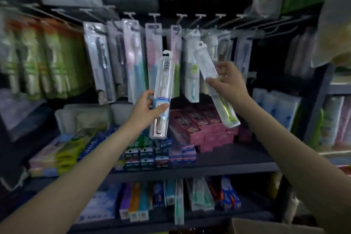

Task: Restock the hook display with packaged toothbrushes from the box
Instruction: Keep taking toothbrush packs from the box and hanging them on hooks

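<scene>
Clear-plastic toothbrush packs [161,99] [212,81] sit clamped in our left grip [146,107] and right grip [228,80]; hang-holes far above either grip may miss hooks [190,23].

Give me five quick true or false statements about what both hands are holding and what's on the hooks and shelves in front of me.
1. The left hand grips a clear toothbrush pack with a blue label. True.
2. The right hand is empty. False: it holds a clear plastic pack with a green-handled toothbrush.
3. Both held packs already hang on the metal display hooks. False: both are in the hands, in front of the hanging packs.
4. Pink cartons are stacked on the shelf below the hooks. True.
5. The right hand's pack stands upright. False: it is tilted, its top leaning left.
</scene>
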Motion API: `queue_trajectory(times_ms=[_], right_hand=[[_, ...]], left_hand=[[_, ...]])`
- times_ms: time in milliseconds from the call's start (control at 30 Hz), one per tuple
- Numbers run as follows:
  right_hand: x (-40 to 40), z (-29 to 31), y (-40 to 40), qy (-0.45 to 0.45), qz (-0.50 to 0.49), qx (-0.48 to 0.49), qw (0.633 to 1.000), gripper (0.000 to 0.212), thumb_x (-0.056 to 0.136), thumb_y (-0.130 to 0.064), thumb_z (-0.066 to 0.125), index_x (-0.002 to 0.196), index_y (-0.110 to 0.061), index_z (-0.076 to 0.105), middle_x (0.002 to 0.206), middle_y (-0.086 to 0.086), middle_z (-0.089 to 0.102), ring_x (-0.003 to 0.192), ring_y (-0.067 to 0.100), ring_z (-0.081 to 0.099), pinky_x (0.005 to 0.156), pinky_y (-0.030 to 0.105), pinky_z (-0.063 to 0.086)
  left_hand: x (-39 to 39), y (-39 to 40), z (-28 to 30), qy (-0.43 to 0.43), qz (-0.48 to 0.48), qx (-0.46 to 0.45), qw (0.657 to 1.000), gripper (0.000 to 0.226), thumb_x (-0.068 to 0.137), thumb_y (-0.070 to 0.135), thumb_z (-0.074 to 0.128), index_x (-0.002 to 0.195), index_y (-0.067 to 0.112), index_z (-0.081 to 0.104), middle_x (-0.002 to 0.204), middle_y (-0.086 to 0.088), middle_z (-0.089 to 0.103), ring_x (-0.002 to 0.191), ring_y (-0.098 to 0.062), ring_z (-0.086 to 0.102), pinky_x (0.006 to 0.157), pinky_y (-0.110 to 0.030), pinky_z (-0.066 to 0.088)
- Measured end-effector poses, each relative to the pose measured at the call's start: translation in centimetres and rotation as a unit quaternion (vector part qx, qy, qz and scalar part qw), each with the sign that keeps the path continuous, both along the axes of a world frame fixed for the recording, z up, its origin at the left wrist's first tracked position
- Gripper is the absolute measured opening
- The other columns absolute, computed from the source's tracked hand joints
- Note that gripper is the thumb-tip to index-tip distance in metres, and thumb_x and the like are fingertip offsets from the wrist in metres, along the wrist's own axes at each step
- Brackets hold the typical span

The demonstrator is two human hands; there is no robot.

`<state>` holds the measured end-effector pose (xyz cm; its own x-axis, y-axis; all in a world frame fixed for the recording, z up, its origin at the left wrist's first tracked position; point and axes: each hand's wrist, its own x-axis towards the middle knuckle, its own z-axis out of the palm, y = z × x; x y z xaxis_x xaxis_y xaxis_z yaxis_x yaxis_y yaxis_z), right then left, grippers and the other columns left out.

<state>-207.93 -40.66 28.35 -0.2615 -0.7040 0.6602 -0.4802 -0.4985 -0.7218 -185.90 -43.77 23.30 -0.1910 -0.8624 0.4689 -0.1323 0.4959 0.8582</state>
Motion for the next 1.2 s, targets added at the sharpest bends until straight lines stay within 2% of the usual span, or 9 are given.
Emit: queue_trajectory(times_ms=[133,300,400,533,667,833,900,1067,1200], right_hand=[[1.5,3.1,-2.2,0.005,-0.066,-0.031,0.997,0.04,0.086,-0.023,0.064,0.121,-0.012,0.047,0.099,-0.004,0.046,0.08,0.008,0.048,0.065,0.021,0.039],[1.8,4.3,-4.2,-0.014,-0.085,-0.007,0.996,0.04,0.088,-0.021,0.063,0.122,-0.01,0.046,0.106,0.003,0.049,0.072,0.001,0.048,0.069,0.024,0.045],[1.8,4.2,-4.7,0.022,-0.091,-0.012,0.996,0.039,0.088,-0.021,0.063,0.121,-0.009,0.045,0.115,0.01,0.051,0.088,0.015,0.054,0.073,0.026,0.046],[2.1,4.3,-5.1,0.044,-0.094,-0.014,0.994,0.037,0.09,-0.021,0.06,0.12,-0.006,0.044,0.086,-0.005,0.047,0.064,0.005,0.046,0.065,0.028,0.049],[1.7,4.5,-5.4,0.018,-0.092,-0.002,0.996,0.038,0.09,-0.026,0.06,0.12,-0.009,0.047,0.101,0.004,0.052,0.063,0.0,0.046,0.063,0.022,0.043],[1.3,4.2,-5.4,0.027,-0.097,0.006,0.995,0.039,0.09,-0.027,0.06,0.122,-0.009,0.048,0.104,0.003,0.053,0.06,-0.001,0.048,0.05,0.01,0.035],[1.5,4.1,-5.7,0.043,-0.108,0.009,0.993,0.04,0.09,-0.025,0.06,0.123,-0.007,0.046,0.11,0.007,0.054,0.065,0.007,0.05,0.058,0.016,0.04],[2.2,3.9,-7.7,0.116,-0.156,0.021,0.981,0.045,0.092,-0.025,0.057,0.127,-0.002,0.041,0.12,0.015,0.054,0.1,0.03,0.056,0.078,0.033,0.046],[1.8,3.4,-7.6,0.17,-0.161,0.057,0.971,0.047,0.092,-0.029,0.056,0.129,-0.004,0.041,0.124,0.018,0.051,0.103,0.034,0.054,0.083,0.038,0.045]], left_hand=[[1.4,-0.9,0.7,-0.003,0.018,0.001,1.0,0.035,0.086,0.013,0.062,0.112,0.016,0.039,0.087,0.007,0.059,0.074,-0.004,0.056,0.057,-0.012,0.046],[1.4,-2.0,0.6,-0.013,0.025,-0.004,1.0,0.036,0.084,0.015,0.065,0.11,0.022,0.041,0.093,0.002,0.059,0.08,-0.008,0.056,0.076,-0.029,0.048],[1.1,-2.4,0.6,-0.01,0.021,-0.003,1.0,0.034,0.084,0.015,0.065,0.107,0.025,0.042,0.097,0.0,0.062,0.081,-0.009,0.058,0.076,-0.027,0.049],[0.7,-2.6,0.6,-0.013,0.021,0.001,1.0,0.037,0.085,0.017,0.064,0.114,0.022,0.041,0.098,0.004,0.061,0.084,-0.007,0.059,0.072,-0.02,0.049],[0.4,-2.6,0.6,-0.028,0.018,0.007,0.999,0.039,0.084,0.019,0.066,0.116,0.021,0.043,0.111,-0.004,0.062,0.098,-0.018,0.061,0.086,-0.034,0.05],[0.5,-2.4,0.6,-0.034,0.018,-0.004,0.999,0.035,0.086,0.019,0.064,0.11,0.025,0.04,0.099,0.008,0.057,0.086,-0.001,0.053,0.07,-0.011,0.044],[0.6,-2.4,0.6,-0.028,0.018,0.0,0.999,0.036,0.087,0.018,0.063,0.113,0.023,0.039,0.091,0.016,0.05,0.08,0.006,0.048,0.064,-0.008,0.041],[0.5,-2.5,0.6,-0.02,0.019,0.006,1.0,0.037,0.086,0.017,0.063,0.115,0.022,0.041,0.093,0.01,0.057,0.081,-0.001,0.055,0.066,-0.014,0.045],[-0.1,-2.5,0.9,-0.018,0.018,-0.001,1.0,0.035,0.085,0.016,0.064,0.113,0.022,0.043,0.093,0.01,0.06,0.082,-0.001,0.057,0.069,-0.016,0.048]])
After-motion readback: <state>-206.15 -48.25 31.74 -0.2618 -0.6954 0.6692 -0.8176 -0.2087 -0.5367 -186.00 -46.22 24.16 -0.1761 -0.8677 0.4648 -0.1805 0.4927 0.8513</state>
